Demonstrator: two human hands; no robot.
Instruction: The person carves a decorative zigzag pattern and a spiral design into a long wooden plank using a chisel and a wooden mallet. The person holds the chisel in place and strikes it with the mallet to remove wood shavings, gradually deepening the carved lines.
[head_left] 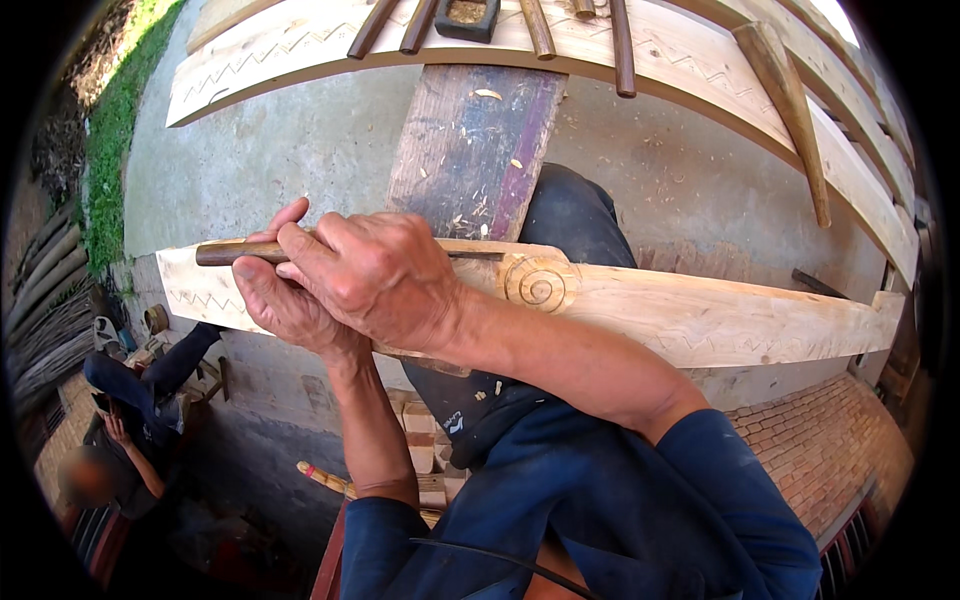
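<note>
A long pale timber beam (690,315) lies across in front of me, with a carved spiral (540,284) near its middle and zigzag lines toward its left end. Both my hands are closed around a carving chisel with a dark wooden handle (222,254). Its thin metal blade (478,255) points right and reaches the spiral's left edge. My left hand (300,315) grips the handle from below. Over it, my right hand (375,275) is wrapped round the tool, hiding its middle.
A second zigzag-marked beam (290,55) spans the back, bearing several wooden-handled tools, a dark square box (467,20) and a wooden mallet (785,100). A paint-stained plank (440,150) runs between the beams, scattered with shavings. Another person (125,440) sits at lower left.
</note>
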